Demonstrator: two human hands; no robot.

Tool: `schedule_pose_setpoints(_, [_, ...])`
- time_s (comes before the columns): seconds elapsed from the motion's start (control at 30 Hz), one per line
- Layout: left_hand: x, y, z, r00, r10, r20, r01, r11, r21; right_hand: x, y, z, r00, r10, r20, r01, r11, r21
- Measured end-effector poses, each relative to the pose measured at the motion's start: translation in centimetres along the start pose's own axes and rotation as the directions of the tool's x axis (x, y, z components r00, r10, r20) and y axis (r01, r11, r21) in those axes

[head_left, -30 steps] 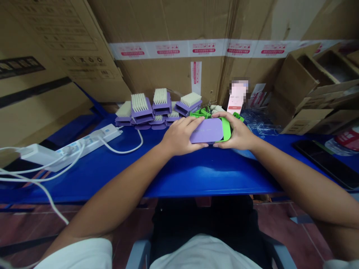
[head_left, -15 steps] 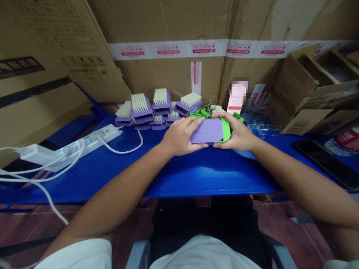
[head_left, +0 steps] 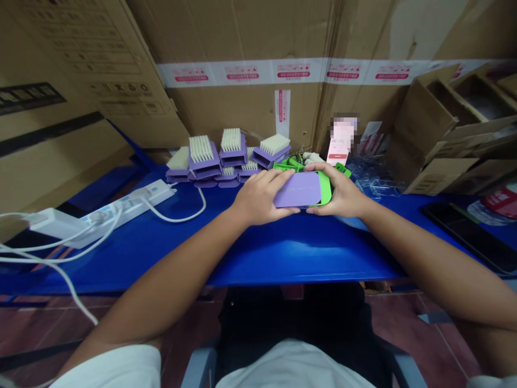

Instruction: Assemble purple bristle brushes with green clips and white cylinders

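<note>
My left hand [head_left: 260,198] is closed around the left end of a purple plastic brush body [head_left: 299,188], its smooth flat face turned up toward me. At the other end my right hand [head_left: 339,191] grips a bright green plastic piece [head_left: 325,188], which sits against the purple part's right side. The underside of both parts is hidden, so I cannot tell whether bristles are there. Behind my hands lie loose green plastic parts [head_left: 291,163]. Several purple brushes with cream bristles [head_left: 202,156] are piled to the left, bristles upward.
A white power strip [head_left: 125,210] with cables lies on the blue table [head_left: 258,258] at left. A lit phone [head_left: 338,143] leans at the back, near clear plastic pieces [head_left: 375,175]. Cardboard boxes [head_left: 440,129] and a dark phone [head_left: 470,234] are on the right.
Almost nothing differs. The green piece appears very slightly nearer the purple body, while both hands keep their grip in the same place.
</note>
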State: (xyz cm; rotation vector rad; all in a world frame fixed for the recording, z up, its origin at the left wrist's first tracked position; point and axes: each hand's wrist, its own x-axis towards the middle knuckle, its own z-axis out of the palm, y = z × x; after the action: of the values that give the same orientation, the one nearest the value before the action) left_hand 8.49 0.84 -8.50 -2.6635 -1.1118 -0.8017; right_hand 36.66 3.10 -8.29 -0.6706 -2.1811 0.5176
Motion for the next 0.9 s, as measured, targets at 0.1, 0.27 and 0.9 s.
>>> schedule_pose_setpoints(0.1, [0.01,-0.01,-0.02,1.0,0.0,-0.002,0.0,1.0,0.008,0.0,-0.03,-0.01,1.0,-0.007,-0.001,0.007,1.0,-0.009])
schedule_pose_setpoints(0.27, [0.02,0.0,-0.02,1.0,0.01,-0.002,-0.01,1.0,0.01,-0.05,0.08,0.0,1.0,-0.03,-0.008,0.03,0.999,-0.015])
schedule_pose_setpoints(0.9, [0.01,-0.06,-0.01,1.0,0.004,0.002,-0.004,1.0,0.012,-0.07,0.19,0.1,1.0,-0.03,-0.003,0.03,1.0,-0.01])
